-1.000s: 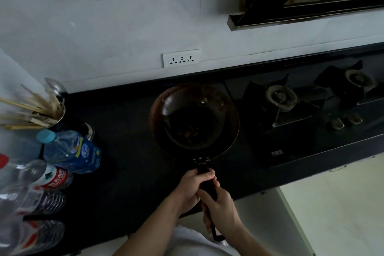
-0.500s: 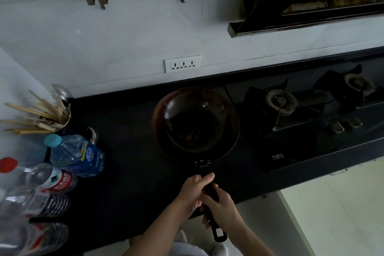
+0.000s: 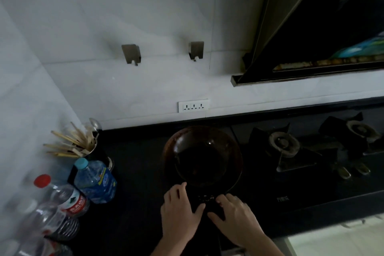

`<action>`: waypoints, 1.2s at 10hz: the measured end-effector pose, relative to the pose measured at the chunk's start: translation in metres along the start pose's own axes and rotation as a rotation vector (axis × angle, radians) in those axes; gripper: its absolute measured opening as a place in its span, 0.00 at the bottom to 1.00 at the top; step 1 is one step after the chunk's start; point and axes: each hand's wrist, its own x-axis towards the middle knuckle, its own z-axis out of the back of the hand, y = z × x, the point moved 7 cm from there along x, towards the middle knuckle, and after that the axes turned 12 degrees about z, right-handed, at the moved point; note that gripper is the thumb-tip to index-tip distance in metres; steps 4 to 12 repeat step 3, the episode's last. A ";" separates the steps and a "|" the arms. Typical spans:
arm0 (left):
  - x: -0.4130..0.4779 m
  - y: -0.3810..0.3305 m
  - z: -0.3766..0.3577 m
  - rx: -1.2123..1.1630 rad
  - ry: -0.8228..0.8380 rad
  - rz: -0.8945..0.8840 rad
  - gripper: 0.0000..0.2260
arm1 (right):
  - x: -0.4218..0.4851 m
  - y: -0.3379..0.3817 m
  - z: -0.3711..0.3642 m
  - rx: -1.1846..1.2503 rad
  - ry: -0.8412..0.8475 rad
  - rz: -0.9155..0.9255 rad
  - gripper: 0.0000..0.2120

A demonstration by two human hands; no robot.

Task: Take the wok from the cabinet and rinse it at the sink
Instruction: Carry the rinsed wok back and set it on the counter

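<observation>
Head view, looking down at a dark kitchen surface (image 3: 137, 174). The wok (image 3: 202, 156) is sitting upright at lower centre of the frame, just left of the gas hob (image 3: 295, 151). It is a round, deep pan with a rust-brown rim and upper wall, darkening to near black in the bowl; a small highlight is showing on the inner wall at the far side. Its handle joint, a riveted dark bracket, is pointing toward the bottom of the frame; the handle itself is lost against the dark surface and the hands.

The left hand (image 3: 179, 214) is lying at the near left edge of the wok, fingers (image 3: 176, 190) spread and extended, tips touching or just beside the rim, thumb angled toward the bracket. The right hand (image 3: 234, 214) is lying just right of the bracket, fingers (image 3: 225, 198) loosely spread and curled downward. Neither hand is closing around anything visible.

At left of the frame, plastic water bottles (image 3: 95, 181) are standing in a cluster, with a metal cup of chopsticks (image 3: 70, 143) behind them. A white socket strip (image 3: 193, 106) is sitting on the wall above the wok, two metal hooks (image 3: 131, 54) higher up, and the range hood (image 3: 311, 33) at upper right.
</observation>
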 end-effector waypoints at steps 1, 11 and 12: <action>0.014 -0.024 0.030 0.065 -0.103 -0.191 0.33 | 0.020 -0.002 0.028 -0.124 -0.007 0.038 0.27; 0.036 -0.074 0.101 0.161 -0.308 -0.370 0.33 | 0.063 0.002 0.109 -0.232 -0.179 0.109 0.30; 0.036 -0.074 0.101 0.161 -0.308 -0.370 0.33 | 0.063 0.002 0.109 -0.232 -0.179 0.109 0.30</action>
